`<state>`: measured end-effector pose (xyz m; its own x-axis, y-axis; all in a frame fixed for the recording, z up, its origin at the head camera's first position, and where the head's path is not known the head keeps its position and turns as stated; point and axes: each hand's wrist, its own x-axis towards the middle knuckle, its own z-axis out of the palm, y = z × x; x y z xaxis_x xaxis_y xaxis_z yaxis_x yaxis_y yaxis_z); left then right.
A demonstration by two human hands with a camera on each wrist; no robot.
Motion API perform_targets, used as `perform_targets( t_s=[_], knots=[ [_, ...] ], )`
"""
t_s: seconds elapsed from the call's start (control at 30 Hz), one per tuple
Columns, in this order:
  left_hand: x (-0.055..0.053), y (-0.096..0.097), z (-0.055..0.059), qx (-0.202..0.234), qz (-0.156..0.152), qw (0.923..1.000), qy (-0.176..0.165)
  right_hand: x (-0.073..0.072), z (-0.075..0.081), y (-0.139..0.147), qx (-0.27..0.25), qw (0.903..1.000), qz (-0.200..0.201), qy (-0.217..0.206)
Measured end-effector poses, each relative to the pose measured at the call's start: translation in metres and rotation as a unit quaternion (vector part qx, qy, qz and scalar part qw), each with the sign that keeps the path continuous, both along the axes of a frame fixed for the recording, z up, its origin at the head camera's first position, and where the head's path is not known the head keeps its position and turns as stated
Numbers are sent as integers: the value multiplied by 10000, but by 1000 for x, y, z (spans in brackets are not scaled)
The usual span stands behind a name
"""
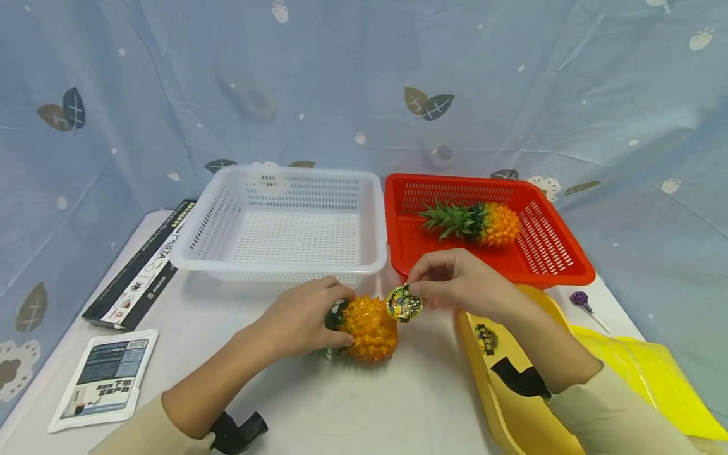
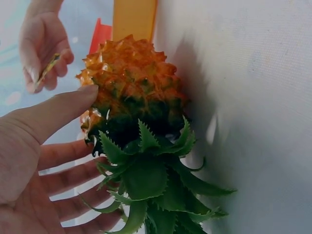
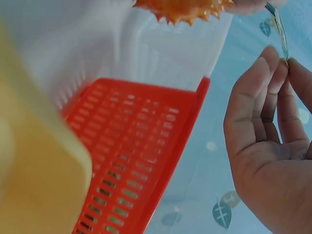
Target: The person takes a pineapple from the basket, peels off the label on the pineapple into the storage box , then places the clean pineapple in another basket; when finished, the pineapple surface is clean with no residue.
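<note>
My left hand point(image 1: 309, 315) holds an orange artificial pineapple point(image 1: 371, 330) on the white table, its green leafy crown point(image 2: 156, 190) towards my palm. In the left wrist view, the thumb lies against the fruit's side and the fingers reach behind the crown. Between the thumb and fingertips of my right hand point(image 1: 463, 284) is a shiny gold sticker point(image 1: 404, 303), held at the fruit's end opposite the crown. The right wrist view shows this sticker point(image 3: 279, 29) edge-on as a thin strip.
Behind my hands stand a white basket point(image 1: 279, 266) and a red basket point(image 1: 569, 278) with another pineapple point(image 1: 500, 224) in it. At right are a yellow tray point(image 1: 478, 366), a lollipop point(image 1: 580, 298) and a yellow packet point(image 1: 654, 373). A black box point(image 1: 142, 272) and white pouch point(image 1: 105, 379) lie left.
</note>
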<state>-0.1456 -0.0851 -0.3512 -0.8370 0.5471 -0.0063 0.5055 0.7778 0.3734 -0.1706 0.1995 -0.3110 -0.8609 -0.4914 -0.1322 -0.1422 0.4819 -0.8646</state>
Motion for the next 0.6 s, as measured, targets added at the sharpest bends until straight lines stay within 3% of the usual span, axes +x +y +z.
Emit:
perform_targets(
  t_s=[0.3, 0.6],
  knots=[
    [1, 1, 0, -1, 96, 10000, -5, 3, 7, 23, 109, 9991, -231, -331],
    [2, 1, -1, 5, 197, 9998, 24, 7, 14, 52, 304, 9987, -348, -213]
  ],
)
